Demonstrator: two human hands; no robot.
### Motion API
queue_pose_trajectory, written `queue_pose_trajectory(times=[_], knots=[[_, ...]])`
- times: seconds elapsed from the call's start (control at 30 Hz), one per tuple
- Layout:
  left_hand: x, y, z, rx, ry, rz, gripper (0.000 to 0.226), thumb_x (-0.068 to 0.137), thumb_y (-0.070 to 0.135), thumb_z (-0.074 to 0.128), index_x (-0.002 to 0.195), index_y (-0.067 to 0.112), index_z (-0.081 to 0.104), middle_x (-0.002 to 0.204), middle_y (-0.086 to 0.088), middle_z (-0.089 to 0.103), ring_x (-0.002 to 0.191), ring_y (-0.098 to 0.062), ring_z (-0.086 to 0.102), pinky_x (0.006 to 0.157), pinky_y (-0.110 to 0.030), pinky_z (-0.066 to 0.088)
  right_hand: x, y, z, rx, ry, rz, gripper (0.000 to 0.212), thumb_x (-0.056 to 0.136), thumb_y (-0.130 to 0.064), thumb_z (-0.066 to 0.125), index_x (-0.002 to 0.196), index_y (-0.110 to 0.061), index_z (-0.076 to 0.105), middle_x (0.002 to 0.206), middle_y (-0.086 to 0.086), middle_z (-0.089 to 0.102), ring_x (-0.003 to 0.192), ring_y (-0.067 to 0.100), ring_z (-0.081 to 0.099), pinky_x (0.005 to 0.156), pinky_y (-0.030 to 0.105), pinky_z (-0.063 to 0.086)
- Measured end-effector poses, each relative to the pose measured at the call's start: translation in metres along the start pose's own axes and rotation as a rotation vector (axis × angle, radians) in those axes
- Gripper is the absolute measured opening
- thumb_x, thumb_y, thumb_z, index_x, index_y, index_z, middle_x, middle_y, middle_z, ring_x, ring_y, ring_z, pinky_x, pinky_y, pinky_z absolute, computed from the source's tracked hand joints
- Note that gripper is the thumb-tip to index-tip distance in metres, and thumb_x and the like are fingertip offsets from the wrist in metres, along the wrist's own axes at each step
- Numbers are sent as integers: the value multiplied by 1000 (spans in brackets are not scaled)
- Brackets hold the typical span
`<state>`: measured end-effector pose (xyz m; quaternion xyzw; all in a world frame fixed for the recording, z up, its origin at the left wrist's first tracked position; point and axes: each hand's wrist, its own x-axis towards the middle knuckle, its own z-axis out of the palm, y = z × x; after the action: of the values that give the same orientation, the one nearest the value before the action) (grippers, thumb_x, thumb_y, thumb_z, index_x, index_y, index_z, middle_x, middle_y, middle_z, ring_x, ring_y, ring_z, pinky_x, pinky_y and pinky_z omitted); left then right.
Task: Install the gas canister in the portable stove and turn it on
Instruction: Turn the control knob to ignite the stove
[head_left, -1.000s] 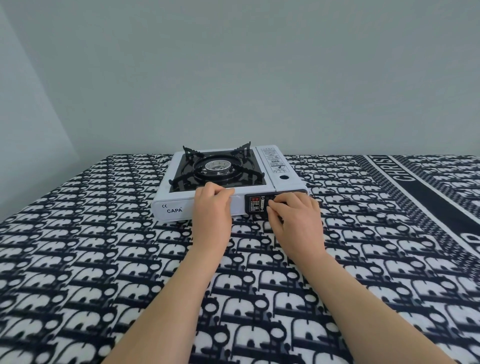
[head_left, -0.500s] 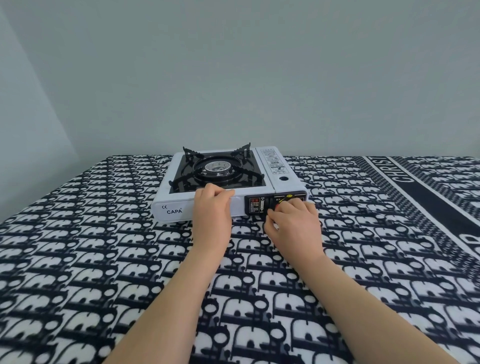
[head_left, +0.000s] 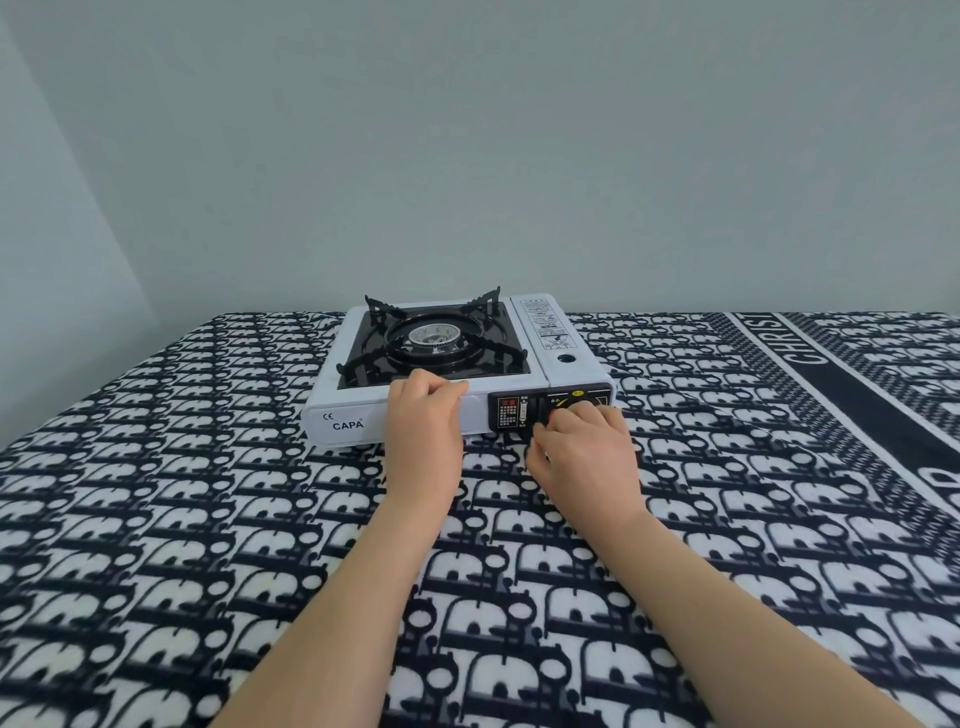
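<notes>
On the patterned cloth (head_left: 208, 493), centre and toward the far wall, sits the stove (head_left: 358, 415), level, with its front facing near. Canister: not visible. The compartment lid (head_left: 545, 332) on the right is down, so the canister is judged to be inside.

Left hand (head_left: 423, 421) grasps the front rim, left of the control panel (head_left: 597, 399), fingers curled over the top edge. Right hand (head_left: 584, 452) is clenched on the knob, which is largely hidden under its fingers. No flame can be made out at the burner (head_left: 434, 338).

Handling assessment: the thin sheet-metal body is judged rigid but light, and likely to slide on soft cloth when the knob is twisted. Bracing at the front rim is the sound hold. The knob is judged small and stiff, so a firm pinch at its sides suits. The pan supports (head_left: 384, 312) look pointed and are best avoided.
</notes>
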<state>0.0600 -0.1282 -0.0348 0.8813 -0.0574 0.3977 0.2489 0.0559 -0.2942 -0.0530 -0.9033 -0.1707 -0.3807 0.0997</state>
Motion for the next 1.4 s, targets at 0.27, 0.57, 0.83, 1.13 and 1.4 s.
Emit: queue_pose_trajectory(times=[0.27, 0.57, 0.83, 1.13, 1.4], knots=[[0, -1, 2, 0, 10, 3, 29, 80, -13, 68, 103, 4, 74, 88, -8, 62, 87, -26, 53, 72, -35, 50, 0, -1, -1, -12, 4, -6, 30, 84, -14, 61, 54, -11, 61, 55, 0, 49, 63, 23, 48, 70, 36, 42], [0, -2, 4, 6, 22, 4, 28, 80, -11, 68, 103, 5, 74, 87, -6, 62, 88, -25, 52, 73, -34, 50, 0, -3, -3, -28, -2, -15, 29, 83, -12, 62, 54, -10, 61, 54, 0, 49, 62, 23, 48, 68, 36, 43], [0, -4, 5, 11, 15, 0, 31, 79, -11, 69, 104, 6, 74, 89, -6, 62, 88, -24, 52, 74, -33, 50, 1, -8, -4, -100, -144, -32, 29, 68, -4, 71, 44, -12, 55, 49, -1, 45, 57, 24, 46, 66, 35, 43], [0, -2, 3, -1, 6, -2, 26, 82, -10, 67, 104, 5, 74, 88, -6, 62, 88, -24, 52, 73, -35, 51, 1, -9, -7, -85, -189, 4, 29, 70, -6, 68, 44, -12, 55, 49, 0, 45, 58, 24, 45, 64, 36, 39], [-1, -2, 3, 8, 3, -4, 28, 82, -10, 67, 105, 5, 73, 89, -6, 62, 88, -24, 52, 74, -35, 51, 0, -8, -7, -58, -181, 21, 31, 74, -10, 68, 45, -12, 56, 50, 0, 47, 58, 25, 45, 65, 34, 38]])
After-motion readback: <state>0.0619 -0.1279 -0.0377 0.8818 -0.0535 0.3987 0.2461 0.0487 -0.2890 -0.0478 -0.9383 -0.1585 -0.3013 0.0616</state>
